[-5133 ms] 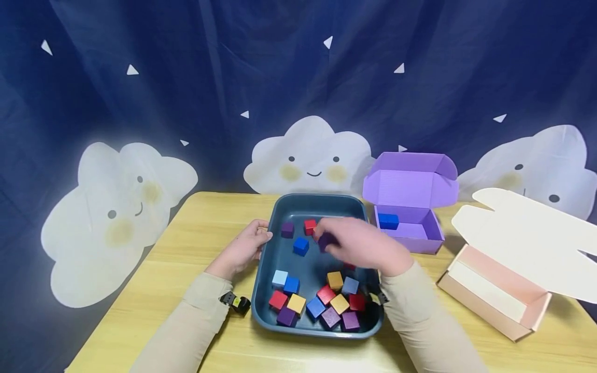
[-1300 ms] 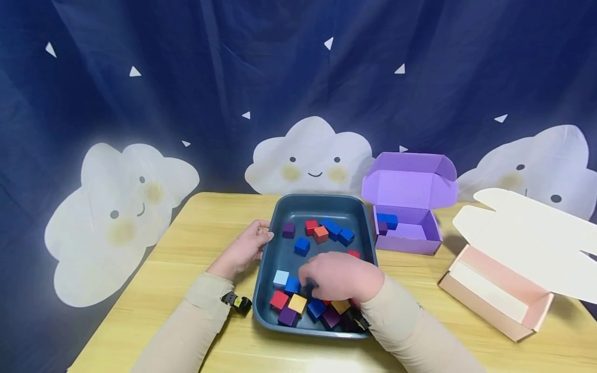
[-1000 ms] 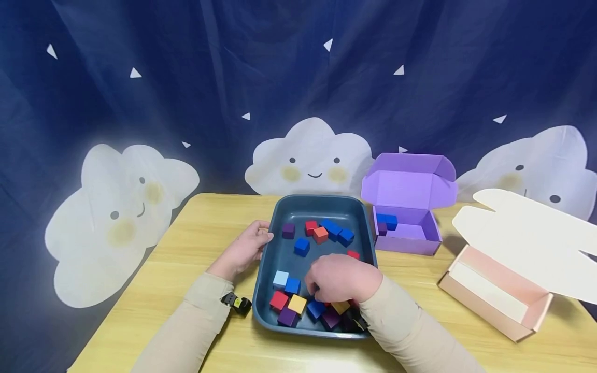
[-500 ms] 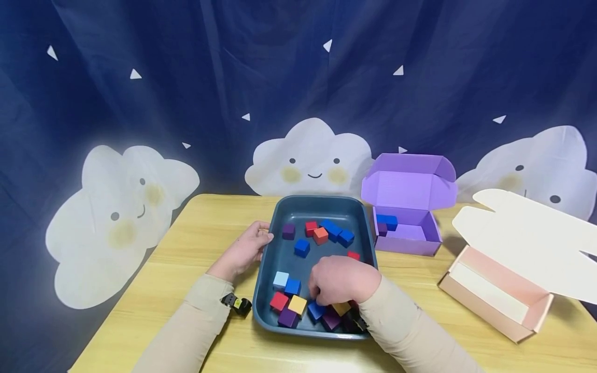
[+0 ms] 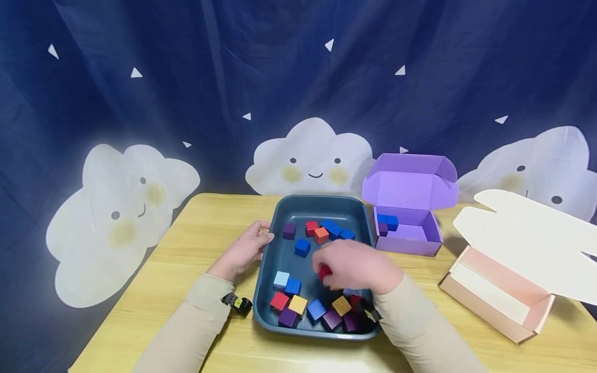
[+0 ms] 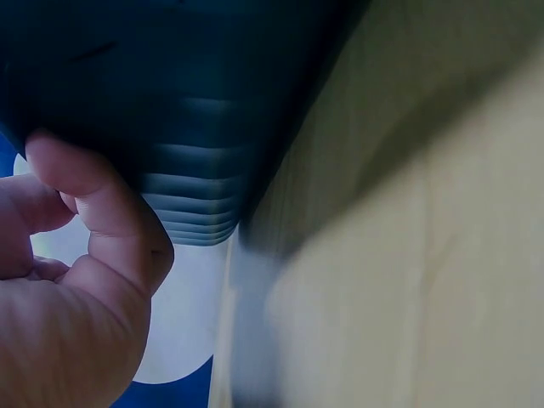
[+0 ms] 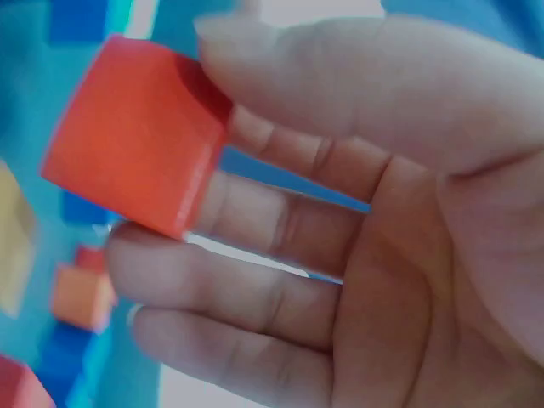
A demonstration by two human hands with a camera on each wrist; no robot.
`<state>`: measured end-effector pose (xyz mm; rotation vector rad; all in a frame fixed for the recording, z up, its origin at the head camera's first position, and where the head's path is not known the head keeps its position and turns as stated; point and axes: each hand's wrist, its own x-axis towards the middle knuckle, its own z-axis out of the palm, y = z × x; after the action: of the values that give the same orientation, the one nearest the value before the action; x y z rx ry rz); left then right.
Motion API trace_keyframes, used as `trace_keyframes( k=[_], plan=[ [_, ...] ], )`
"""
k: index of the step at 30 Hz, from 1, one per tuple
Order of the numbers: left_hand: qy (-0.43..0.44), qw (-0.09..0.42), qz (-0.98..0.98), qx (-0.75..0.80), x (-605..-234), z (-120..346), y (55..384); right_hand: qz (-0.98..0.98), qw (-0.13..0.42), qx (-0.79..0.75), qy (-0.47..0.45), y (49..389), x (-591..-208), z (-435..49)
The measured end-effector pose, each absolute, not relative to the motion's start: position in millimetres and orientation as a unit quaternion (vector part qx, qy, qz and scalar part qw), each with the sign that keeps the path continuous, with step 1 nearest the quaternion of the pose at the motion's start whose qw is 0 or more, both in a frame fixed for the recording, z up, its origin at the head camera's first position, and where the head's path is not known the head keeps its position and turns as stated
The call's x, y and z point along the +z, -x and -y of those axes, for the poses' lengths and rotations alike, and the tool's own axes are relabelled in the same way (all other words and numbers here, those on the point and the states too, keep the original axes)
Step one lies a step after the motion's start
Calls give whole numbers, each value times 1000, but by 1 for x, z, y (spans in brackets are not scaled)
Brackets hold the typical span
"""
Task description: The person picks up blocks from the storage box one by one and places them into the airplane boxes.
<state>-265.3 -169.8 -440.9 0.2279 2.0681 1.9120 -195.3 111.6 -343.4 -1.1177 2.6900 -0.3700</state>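
Observation:
My right hand (image 5: pixel 354 264) holds a red block (image 5: pixel 325 272) over the middle of a dark blue tray (image 5: pixel 322 336). In the right wrist view, thumb and fingers pinch that red block (image 7: pixel 136 136) by its sides. Below the hand, several red, blue, yellow and purple blocks lie in the tray's near part, some partly hidden by the hand and wrist. Farther back in it sit a purple block (image 5: pixel 289 231), an orange block (image 5: pixel 321 235) and several blue ones. My left hand (image 5: pixel 244 247) grips the tray's left rim; in the left wrist view its thumb (image 6: pixel 76 170) lies against the tray wall.
Right of the tray, an open purple box (image 5: pixel 415 247) contains two blue blocks (image 5: pixel 388 222) and a purple block (image 5: pixel 382 229). An open pink box (image 5: pixel 494 305) with a cream lid stands at the table's right. A blue curtain (image 5: pixel 280 62) with clouds hangs behind.
Earlier my right hand held a purple block, which then appears in the purple box. It reached among the tray's near blocks and has now lifted a red one. My left hand stays put.

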Motion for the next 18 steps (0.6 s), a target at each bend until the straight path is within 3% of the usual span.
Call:
trace_keyframes(
  k=[8, 13, 18],
  plan=[
    [-79, 155, -725, 666, -439, 170, 265, -936, -4, -160, 314, 214, -317, -169],
    [-80, 156, -729, 662, -440, 171, 263, -944, -37, -182, 273, 229, -319, -204],
    [-84, 158, -727, 662, -439, 170, 262, -953, -35, -198, 224, 243, -329, -229]
  ],
)
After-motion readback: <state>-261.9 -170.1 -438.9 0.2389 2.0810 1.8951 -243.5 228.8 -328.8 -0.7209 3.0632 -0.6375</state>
